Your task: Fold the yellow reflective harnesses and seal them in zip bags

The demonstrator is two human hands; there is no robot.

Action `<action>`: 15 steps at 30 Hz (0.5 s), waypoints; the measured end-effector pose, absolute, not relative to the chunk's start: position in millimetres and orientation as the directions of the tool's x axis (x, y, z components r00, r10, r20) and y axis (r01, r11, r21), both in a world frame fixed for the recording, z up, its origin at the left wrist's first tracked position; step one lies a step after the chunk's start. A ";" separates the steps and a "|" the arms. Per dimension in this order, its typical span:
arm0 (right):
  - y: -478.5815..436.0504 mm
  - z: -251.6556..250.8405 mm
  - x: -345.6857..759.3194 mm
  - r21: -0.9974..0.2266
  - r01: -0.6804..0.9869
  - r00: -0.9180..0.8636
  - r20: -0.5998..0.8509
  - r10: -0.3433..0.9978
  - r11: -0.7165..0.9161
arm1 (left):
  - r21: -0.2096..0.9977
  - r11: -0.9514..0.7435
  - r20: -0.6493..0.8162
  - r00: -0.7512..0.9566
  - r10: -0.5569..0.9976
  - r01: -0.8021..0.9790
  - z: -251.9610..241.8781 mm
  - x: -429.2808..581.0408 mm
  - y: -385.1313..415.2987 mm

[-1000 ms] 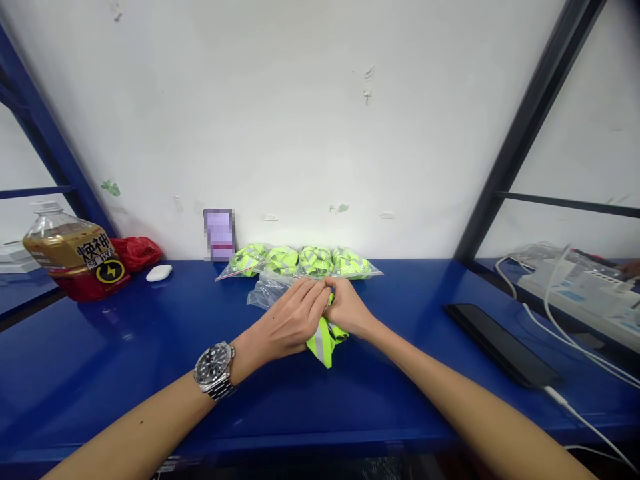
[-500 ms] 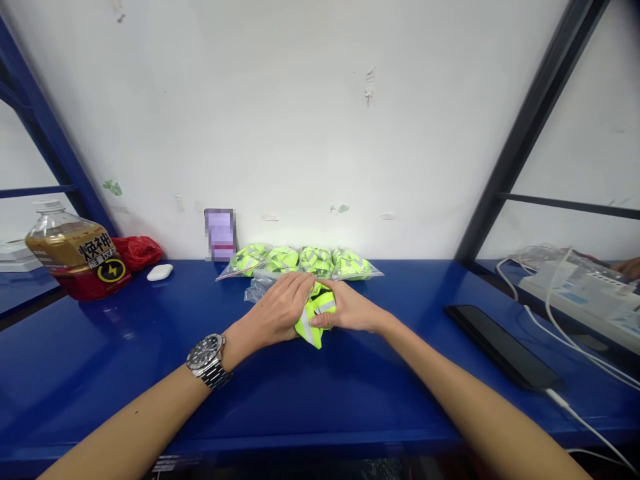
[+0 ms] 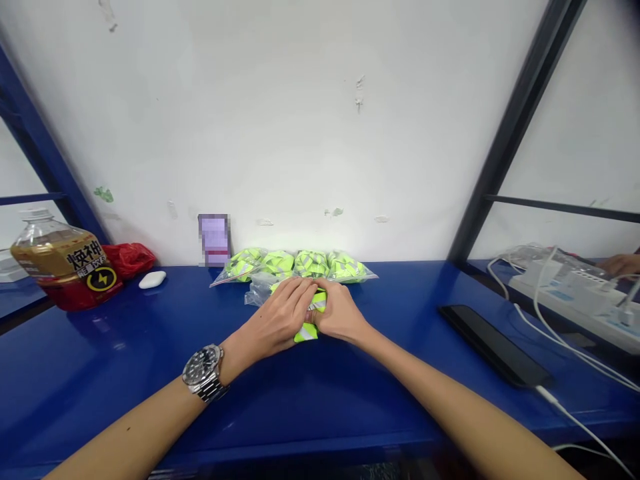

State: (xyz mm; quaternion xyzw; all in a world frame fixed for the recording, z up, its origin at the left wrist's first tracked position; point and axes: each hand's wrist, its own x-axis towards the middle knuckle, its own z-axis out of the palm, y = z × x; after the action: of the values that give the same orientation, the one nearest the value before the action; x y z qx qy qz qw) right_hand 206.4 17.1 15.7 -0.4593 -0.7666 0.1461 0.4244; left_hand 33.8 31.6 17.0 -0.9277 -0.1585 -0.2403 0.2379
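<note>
A bundle of neon yellow reflective fabric (image 3: 307,332) is squeezed between my two hands near the middle of the blue table. My left hand (image 3: 284,312), with a metal watch on its wrist, wraps over the bundle from the left. From the right, my right hand (image 3: 336,311) grips it, its thumb tucked toward my left fingers. Part of a clear plastic bag (image 3: 258,291) shows beyond my left hand. Behind, several clear bags of the same yellow fabric (image 3: 312,263) lie in a row by the wall.
On the left are a large drink bottle (image 3: 65,263), a red plastic bag (image 3: 131,259) and a white case (image 3: 153,280). A phone (image 3: 215,240) leans on the wall. At right lie a black phone (image 3: 493,345) with a cable and a power strip (image 3: 575,303); another person's hand (image 3: 620,265) shows beyond.
My right hand has moved left and closed in over the fabric, so less of the yellow shows between my hands. The whole view has shifted slightly.
</note>
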 end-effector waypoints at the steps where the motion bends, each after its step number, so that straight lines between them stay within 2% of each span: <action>1: 17.1 14.6 205.0 -0.607 0.603 -0.185 0.525 0.831 0.518 | -0.362 -0.843 0.540 0.826 0.158 0.398 16.9 37.4 29.0; 5: 20.1 8.9 201.5 -0.613 0.630 -0.133 0.521 0.843 0.478 | -0.345 -0.859 0.589 0.800 0.116 0.379 18.3 49.4 23.1; 10: 29.6 7.6 209.0 -0.724 0.511 -0.160 0.449 0.879 0.463 | -0.248 -0.879 0.517 0.823 0.236 0.408 32.7 32.0 35.9; 13: 33.3 8.2 215.3 -0.892 0.330 -0.168 0.266 0.949 0.308 | -0.264 -0.829 0.512 0.800 0.313 0.494 36.4 19.1 45.4; 15: 33.9 8.8 219.8 -0.961 0.153 -0.252 0.186 0.950 0.228 | -0.280 -0.818 0.515 0.798 0.314 0.502 34.5 17.2 49.2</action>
State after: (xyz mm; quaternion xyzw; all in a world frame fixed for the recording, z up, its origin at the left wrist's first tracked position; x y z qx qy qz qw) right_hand 219.8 33.9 8.8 -0.4248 -0.6488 0.4531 0.4396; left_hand 17.2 49.2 34.5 -0.9255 -0.2205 -0.2291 0.2060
